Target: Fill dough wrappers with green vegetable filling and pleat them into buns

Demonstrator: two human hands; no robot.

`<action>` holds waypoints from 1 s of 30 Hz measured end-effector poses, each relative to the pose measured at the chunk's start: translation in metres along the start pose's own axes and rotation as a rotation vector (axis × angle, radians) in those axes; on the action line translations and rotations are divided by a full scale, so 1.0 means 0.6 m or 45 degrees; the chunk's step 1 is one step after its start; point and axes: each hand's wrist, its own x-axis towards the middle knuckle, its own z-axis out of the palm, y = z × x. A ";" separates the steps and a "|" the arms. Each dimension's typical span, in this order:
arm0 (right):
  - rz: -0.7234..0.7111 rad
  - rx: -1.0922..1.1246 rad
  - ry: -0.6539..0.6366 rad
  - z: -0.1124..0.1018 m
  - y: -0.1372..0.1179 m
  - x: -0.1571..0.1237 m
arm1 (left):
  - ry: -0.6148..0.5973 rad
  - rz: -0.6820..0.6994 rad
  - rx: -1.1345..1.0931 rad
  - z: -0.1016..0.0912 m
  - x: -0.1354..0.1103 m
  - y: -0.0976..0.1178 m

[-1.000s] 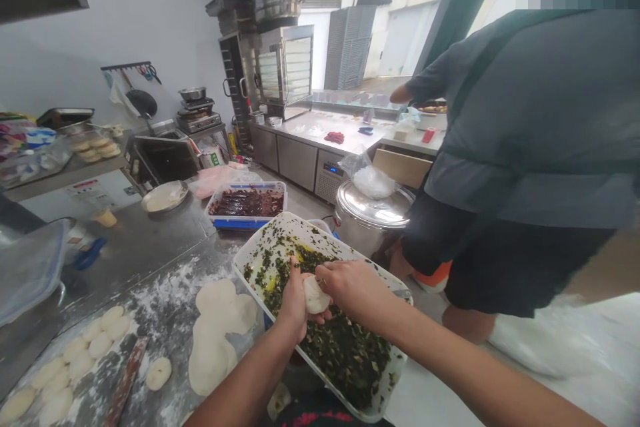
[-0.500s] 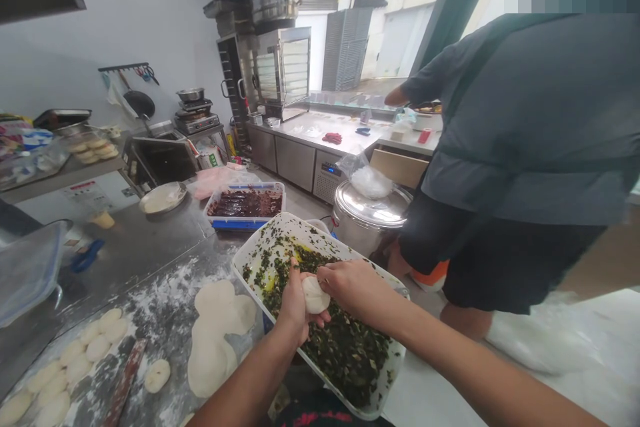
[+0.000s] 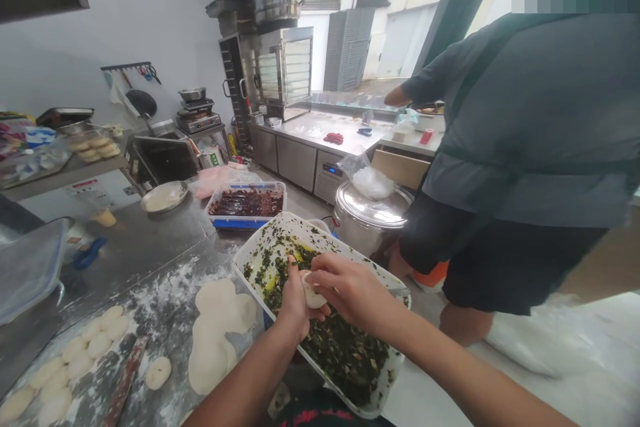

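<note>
Cupped in my left hand [image 3: 296, 303] is a round white dough bun [image 3: 313, 293], with the fingers wrapped under and around it. My right hand [image 3: 345, 283] reaches over from the right, its fingertips pinching the top of the same bun and partly covering it. Both hands are above a white rectangular tub [image 3: 270, 227] that contains chopped dark-green filling [image 3: 345, 360]. Flattened dough wrappers [image 3: 213, 347] lie overlapped on the floured table to the left. A single finished-looking bun [image 3: 159, 372] sits beside a brown stick [image 3: 125, 383].
Several dough rounds [image 3: 80, 353] lie on the floured steel table [image 3: 165, 247]. Beyond the filling tub stands a container of dark brown paste [image 3: 245, 203]. A lidded steel pot [image 3: 373, 203] is behind it. At right, a person in grey [image 3: 530, 113] stands close by.
My right hand has turned and shifted slightly left over the bun, covering more of its top. My left hand stays around the bun.
</note>
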 end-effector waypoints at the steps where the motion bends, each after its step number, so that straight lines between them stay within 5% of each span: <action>1: -0.038 0.011 -0.006 -0.001 -0.001 0.000 | 0.006 -0.005 0.010 0.001 -0.001 0.000; 10: -0.094 0.001 -0.083 0.002 0.000 0.000 | -0.024 -0.019 0.097 0.003 -0.005 -0.008; 19: -0.072 0.475 -0.213 -0.043 -0.012 -0.018 | -0.004 -0.030 -0.027 -0.009 0.011 -0.005; 26: -0.363 0.427 -0.450 -0.015 -0.051 -0.031 | 0.071 -0.097 -0.157 -0.017 0.023 0.014; 30: -0.092 0.355 -0.292 -0.011 -0.023 -0.029 | 0.042 -0.025 -0.151 -0.020 0.014 0.017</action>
